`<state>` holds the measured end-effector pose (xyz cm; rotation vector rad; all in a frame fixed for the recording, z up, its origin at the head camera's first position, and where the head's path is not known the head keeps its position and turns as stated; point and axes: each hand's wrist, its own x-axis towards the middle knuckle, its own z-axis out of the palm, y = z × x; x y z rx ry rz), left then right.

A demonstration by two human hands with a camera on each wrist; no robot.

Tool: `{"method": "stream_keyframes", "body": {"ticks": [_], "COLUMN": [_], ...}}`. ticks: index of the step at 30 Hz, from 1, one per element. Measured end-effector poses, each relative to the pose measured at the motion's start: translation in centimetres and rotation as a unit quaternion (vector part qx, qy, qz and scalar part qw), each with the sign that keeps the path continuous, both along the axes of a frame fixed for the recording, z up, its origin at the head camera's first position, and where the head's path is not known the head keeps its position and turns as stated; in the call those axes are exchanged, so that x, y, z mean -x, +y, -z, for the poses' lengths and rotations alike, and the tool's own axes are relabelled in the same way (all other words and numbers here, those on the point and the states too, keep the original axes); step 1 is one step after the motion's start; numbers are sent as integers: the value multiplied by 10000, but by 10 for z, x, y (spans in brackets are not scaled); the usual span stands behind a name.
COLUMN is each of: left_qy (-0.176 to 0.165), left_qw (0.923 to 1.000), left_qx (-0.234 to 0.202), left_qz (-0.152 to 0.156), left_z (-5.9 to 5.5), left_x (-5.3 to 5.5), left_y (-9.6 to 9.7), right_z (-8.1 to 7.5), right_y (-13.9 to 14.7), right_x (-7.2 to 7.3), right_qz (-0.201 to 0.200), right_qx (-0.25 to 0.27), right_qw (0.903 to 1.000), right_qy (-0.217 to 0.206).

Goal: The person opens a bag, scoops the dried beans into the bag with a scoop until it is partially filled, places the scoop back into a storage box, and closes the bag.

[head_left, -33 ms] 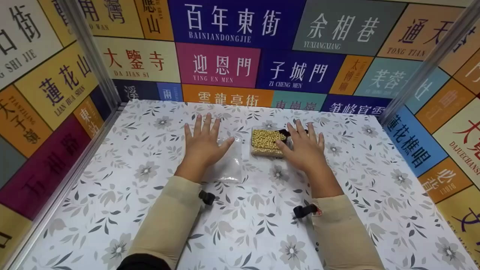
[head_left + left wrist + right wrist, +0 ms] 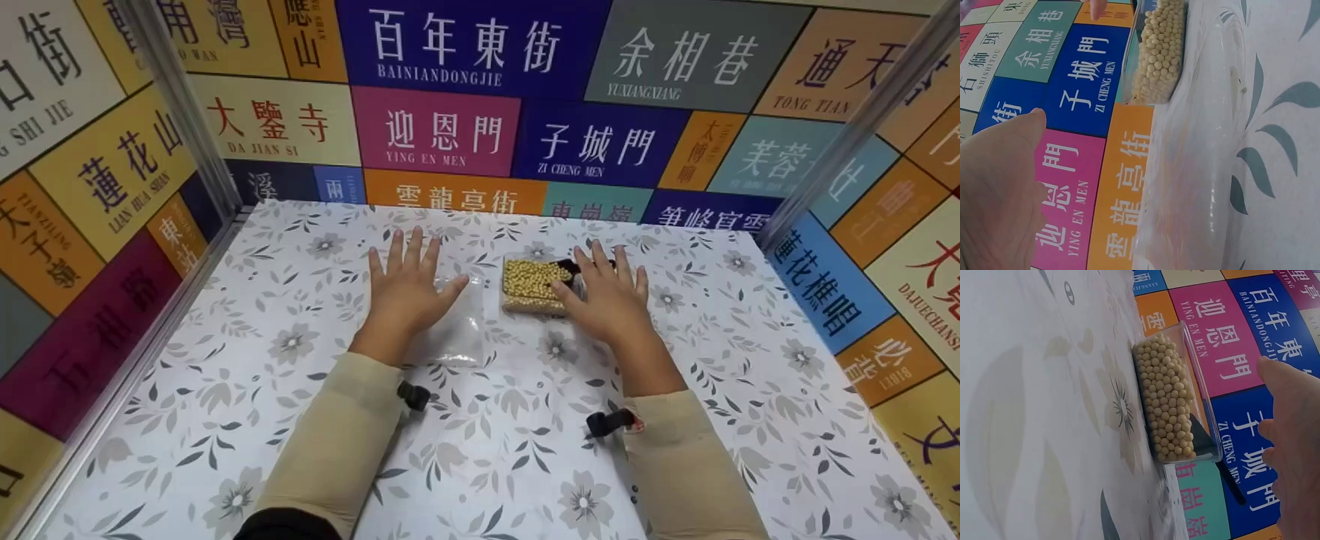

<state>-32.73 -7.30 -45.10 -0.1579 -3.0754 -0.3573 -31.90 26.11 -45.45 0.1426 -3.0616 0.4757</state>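
A clear rectangular box of pale yellow soybeans stands on the table. A black object with a thin handle lies in it and juts past its rim; its kind is partly hidden by the right hand. My right hand, fingers spread, is held above the box's right side, apart from it in the right wrist view. To the left, a clear plastic bag lies flat. Over its left part hovers my left hand, fingers straight and spread, holding nothing.
White cloth with grey flowers and leaves covers the table. Panels with coloured street-name signs rise at the back and both sides. Metal posts stand at the back corners. A black strap device sits at each wrist.
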Motion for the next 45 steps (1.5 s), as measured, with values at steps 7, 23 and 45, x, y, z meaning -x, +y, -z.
{"method": "stream_keyframes", "body": {"ticks": [7, 23, 45], "left_qy": [22, 450, -296], "left_qw": [10000, 9972, 9891], "left_qx": [31, -572, -1432], "left_qz": [2, 163, -156], "left_z": [1, 9, 17], "left_x": [1, -1, -17], "left_y": [5, -3, -63], "right_z": [0, -19, -14], "right_y": [1, -41, -126], "right_x": [-2, -17, -20], "right_qz": [-3, -685, -828], "right_qx": [100, 1714, 2951], "right_qw": [9999, 9808, 9516], "right_qy": [52, 627, -226]}}
